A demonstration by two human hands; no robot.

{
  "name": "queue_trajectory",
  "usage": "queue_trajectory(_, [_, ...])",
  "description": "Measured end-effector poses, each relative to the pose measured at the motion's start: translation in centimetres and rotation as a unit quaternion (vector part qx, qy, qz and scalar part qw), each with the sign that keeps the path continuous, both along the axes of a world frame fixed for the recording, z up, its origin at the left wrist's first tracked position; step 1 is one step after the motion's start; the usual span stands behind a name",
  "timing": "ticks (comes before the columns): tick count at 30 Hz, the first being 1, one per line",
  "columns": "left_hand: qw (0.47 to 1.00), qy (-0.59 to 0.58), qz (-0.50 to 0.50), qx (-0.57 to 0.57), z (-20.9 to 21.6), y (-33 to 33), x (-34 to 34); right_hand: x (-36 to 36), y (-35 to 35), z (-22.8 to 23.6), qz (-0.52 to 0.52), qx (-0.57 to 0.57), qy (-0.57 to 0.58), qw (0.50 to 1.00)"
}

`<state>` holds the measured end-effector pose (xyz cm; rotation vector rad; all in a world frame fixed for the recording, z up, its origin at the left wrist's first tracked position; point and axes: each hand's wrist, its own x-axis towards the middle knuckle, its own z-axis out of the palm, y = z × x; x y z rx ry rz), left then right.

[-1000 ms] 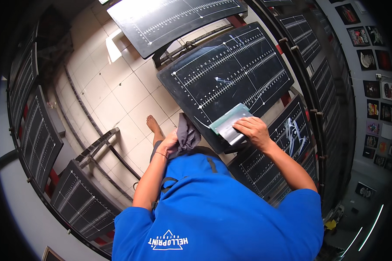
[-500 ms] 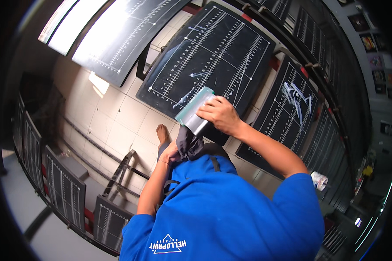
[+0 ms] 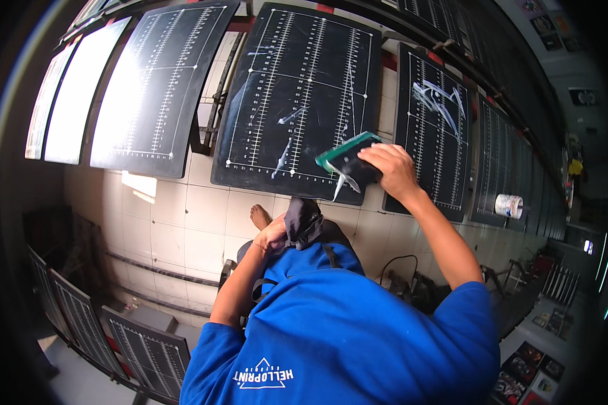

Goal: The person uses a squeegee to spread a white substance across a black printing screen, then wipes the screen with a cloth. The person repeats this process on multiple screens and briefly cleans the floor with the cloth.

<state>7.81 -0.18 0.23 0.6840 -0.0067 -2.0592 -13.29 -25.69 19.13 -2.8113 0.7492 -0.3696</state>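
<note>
My right hand (image 3: 395,174) grips a squeegee (image 3: 344,154) with a green blade edge. Its handle side looks dark now, and a pale flap or streak of light hangs from its lower edge. The squeegee is over the near right corner of a black printing board (image 3: 250,158) marked with white ruler lines; whether it touches the board I cannot tell. Close to my body, my left hand (image 3: 271,236) is closed on a bunched dark grey cloth (image 3: 304,221). Whitish smears lie on the board in several places.
Another black board (image 3: 425,158) on the right bears thick white smears. A white paint-stained tub (image 3: 509,206) sits farther right. More boards, one glaring with light (image 3: 138,101), stand on the left. Behind them runs a dark frame; below is a tiled floor (image 3: 175,216).
My right hand has carried the squeegee right, away from the cloth, and tilted it so a darker side shows. My left hand still holds the cloth. The view has turned, making the boards look more upright.
</note>
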Motion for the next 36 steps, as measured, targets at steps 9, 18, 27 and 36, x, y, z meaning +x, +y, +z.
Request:
queue_trajectory(9, [0.997,0.0,-0.063,-0.051,-1.3,1.1,3.9,5.4,2.9,-0.8,-0.183,0.006,-0.053,0.982])
queue_trajectory(18, [0.993,-0.001,-0.106,-0.049,-1.6,1.9,5.7,6.0,17.1,-2.7,-0.258,-0.028,-0.036,0.965])
queue_trajectory(27, [0.984,0.02,-0.173,-0.024,-0.6,0.0,5.1,6.8,18.2,-5.0,-0.3,-0.006,0.01,0.954])
queue_trajectory(36, [0.987,0.062,-0.145,-0.016,-1.2,-4.6,1.0,7.7,-1.8,-5.8,-0.273,0.002,-0.012,0.962])
